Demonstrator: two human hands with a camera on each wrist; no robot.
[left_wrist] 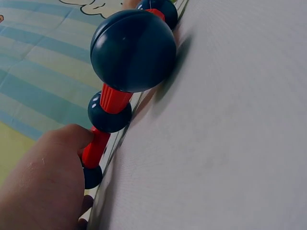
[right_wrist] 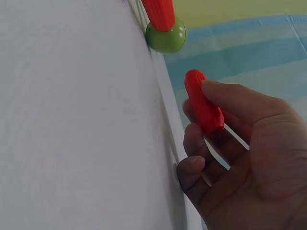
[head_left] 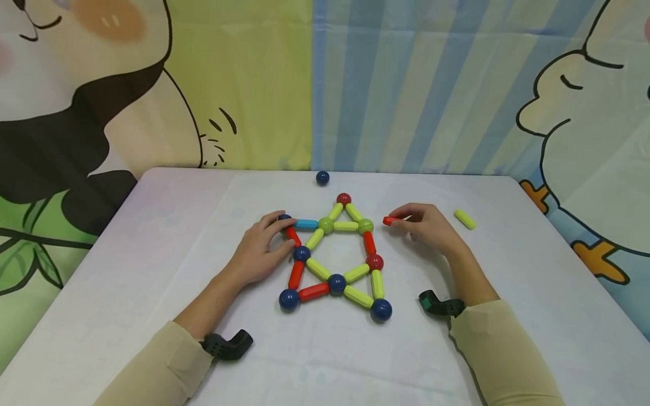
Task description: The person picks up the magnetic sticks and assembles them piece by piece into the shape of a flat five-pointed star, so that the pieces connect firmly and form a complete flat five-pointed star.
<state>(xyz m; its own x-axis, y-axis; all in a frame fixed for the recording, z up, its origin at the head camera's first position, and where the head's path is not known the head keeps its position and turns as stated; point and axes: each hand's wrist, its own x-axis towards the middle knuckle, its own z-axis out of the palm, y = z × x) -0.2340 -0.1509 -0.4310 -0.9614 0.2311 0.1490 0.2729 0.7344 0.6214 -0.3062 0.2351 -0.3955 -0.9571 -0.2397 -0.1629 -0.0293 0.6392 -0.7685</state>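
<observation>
A flat frame of magnetic rods and balls lies on the white table, with a lime green ball point(head_left: 326, 225) and dark blue ball point(head_left: 337, 284) among its joints. At its upper left corner my left hand point(head_left: 260, 248) grips a red rod point(left_wrist: 96, 148); the thumb lies along that rod. The fingers reach over the corner's dark blue ball point(left_wrist: 92, 177), by the end of a light blue rod point(head_left: 306, 224). Right of the frame, my right hand point(head_left: 424, 226) pinches a loose red rod point(right_wrist: 204, 101) between thumb and fingers, apart from the nearest lime green ball point(right_wrist: 166, 36).
A loose dark blue ball point(head_left: 322, 178) sits near the table's back edge. One lime green rod point(head_left: 464, 219) lies beyond my right hand. Behind the table point(head_left: 152, 254) hangs a printed cloth point(head_left: 406, 84) with cartoon figures. Each wrist wears a black camera band point(head_left: 228, 345).
</observation>
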